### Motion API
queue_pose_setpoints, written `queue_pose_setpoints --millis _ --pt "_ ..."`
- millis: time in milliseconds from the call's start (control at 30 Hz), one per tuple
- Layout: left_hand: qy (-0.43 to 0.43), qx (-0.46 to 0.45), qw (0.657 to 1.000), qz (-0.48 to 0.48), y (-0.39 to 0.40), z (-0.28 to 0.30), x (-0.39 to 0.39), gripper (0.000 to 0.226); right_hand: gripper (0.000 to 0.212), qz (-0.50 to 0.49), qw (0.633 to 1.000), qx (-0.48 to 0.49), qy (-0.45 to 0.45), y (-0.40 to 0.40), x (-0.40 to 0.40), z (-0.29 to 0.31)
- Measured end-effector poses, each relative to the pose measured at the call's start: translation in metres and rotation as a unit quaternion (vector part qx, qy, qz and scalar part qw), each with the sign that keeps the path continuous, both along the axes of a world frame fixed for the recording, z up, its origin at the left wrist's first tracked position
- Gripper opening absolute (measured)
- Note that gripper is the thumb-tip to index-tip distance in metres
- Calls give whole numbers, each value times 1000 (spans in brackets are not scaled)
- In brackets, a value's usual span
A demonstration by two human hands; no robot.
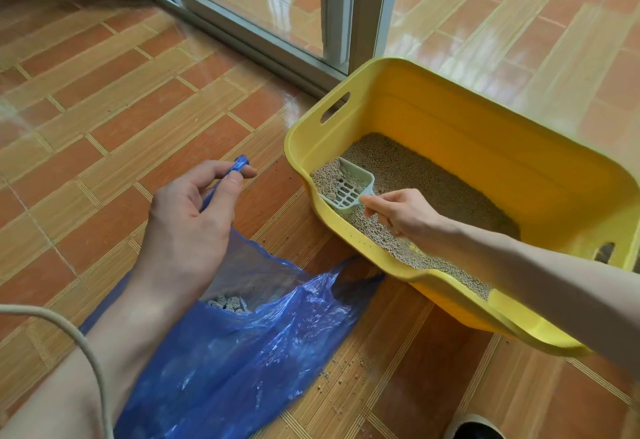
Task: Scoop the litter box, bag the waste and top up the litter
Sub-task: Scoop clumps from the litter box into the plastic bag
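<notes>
A yellow litter box (467, 127) stands on the tiled floor at the right, holding beige litter (433, 182). My right hand (401, 213) grips the handle of a pale green slotted scoop (349, 189), whose blade lies in the litter at the box's near-left corner with some litter on it. My left hand (194, 210) pinches one handle of a blue plastic bag (242, 352), holding it up and open left of the box. Grey waste clumps (228, 301) sit inside the bag.
A sliding glass door frame (339, 12) runs behind the box. Spilled litter grains (346, 369) dot the orange tiles between bag and box. A grey cord (86, 352) crosses my left forearm. A shoe tip (474, 428) shows at the bottom right.
</notes>
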State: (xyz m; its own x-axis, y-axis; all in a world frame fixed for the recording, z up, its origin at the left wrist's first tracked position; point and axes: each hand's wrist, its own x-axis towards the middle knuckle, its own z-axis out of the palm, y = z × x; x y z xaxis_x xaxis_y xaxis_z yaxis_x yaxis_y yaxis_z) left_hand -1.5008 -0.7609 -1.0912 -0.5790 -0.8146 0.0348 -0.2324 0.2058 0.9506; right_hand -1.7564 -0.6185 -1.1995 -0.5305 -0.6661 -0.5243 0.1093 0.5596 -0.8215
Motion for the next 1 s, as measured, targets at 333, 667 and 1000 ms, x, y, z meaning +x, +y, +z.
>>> queue_pose_setpoints --millis 333,667,1000 --pt "-3 0 1000 5 1 3 -3 27 38 -25 999 -43 -20 24 -4 13" --pt "-7 -5 1000 -2 3 2 -6 27 41 -38 998 -48 -10 50 -4 18" --pt "-4 2 1000 -7 2 1 -3 31 40 -66 997 -38 1 59 -6 22"
